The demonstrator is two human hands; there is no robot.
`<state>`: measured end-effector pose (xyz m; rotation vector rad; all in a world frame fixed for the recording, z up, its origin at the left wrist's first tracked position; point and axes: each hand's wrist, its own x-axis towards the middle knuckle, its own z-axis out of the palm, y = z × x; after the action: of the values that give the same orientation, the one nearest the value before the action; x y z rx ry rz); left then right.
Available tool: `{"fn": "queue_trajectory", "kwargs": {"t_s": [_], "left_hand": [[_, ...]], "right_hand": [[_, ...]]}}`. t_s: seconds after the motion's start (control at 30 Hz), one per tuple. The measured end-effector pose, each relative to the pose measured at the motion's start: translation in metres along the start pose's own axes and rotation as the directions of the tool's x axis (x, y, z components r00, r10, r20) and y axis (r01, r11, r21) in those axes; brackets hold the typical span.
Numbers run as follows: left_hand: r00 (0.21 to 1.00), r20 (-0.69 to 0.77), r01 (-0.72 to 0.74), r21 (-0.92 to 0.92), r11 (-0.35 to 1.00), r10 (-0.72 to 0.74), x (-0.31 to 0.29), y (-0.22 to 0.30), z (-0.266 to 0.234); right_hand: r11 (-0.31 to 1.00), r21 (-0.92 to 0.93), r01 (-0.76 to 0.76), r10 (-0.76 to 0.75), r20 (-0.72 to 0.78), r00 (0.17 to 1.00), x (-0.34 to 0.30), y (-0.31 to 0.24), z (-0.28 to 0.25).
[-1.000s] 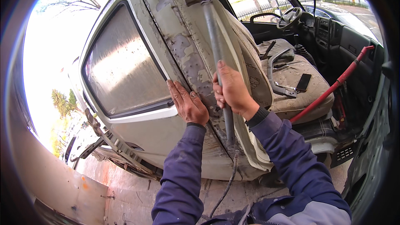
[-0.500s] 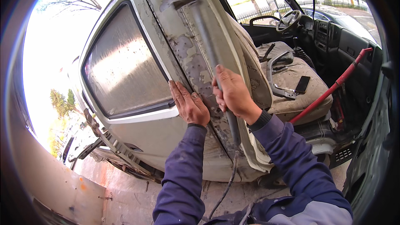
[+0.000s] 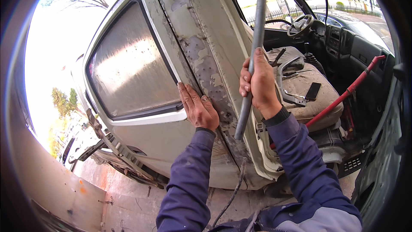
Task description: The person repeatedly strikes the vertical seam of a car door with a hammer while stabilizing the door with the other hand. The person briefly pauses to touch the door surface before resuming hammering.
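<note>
Where the grey side window (image 3: 133, 66) gives way to its pale frame, the person's left hand (image 3: 199, 109) lies against the edge of the windowed panel (image 3: 163, 139), its thumb side reaching the dark seam. Should a swing stray leftward, these fingers could be struck, the cause being their closeness to the worn, pitted pillar (image 3: 210, 77) just right of the seam. The left hand is flat, its fingers nearly straight and side by side, and it has hold of nothing. Below the pillar a dark cable (image 3: 234, 191) trails to the lower edge of the view, where it might snag a moving foot. Farther right, the long-handled hammer (image 3: 258, 30) stands almost upright, head uppermost, before the open cab; whether its lower end touches the pillar cannot be told. A slack or off-centre grip could let the shaft twist, so that the head lands askew. The right hand (image 3: 262, 83) is closed around the shaft below its middle, the thumb laid along it and pointing up. Behind it, on the stained seat (image 3: 328, 108), lie a curved metal bracket (image 3: 280, 79) and a dark phone (image 3: 313, 91), both liable to damage if the hammer slips; a red bar (image 3: 349, 87) slants up at far right.
</note>
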<state>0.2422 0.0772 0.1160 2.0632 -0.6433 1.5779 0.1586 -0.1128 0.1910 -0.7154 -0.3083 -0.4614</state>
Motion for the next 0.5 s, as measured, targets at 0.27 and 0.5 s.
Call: {"fn": "queue_trajectory", "kwargs": {"t_s": [0.27, 0.5], "left_hand": [[1.000, -0.016, -0.002, -0.008, 1.000, 0.002, 0.0004, 0.0004, 0.0009], [1.000, -0.012, 0.002, -0.011, 1.000, -0.003, 0.0004, 0.0005, 0.0001]], "right_hand": [[0.969, -0.191, -0.154, 0.162, 0.028, 0.986, 0.0013, -0.0024, 0.0043], [0.934, -0.310, -0.176, 0.271, 0.296, 0.916, -0.0050, 0.0004, -0.0010]]}}
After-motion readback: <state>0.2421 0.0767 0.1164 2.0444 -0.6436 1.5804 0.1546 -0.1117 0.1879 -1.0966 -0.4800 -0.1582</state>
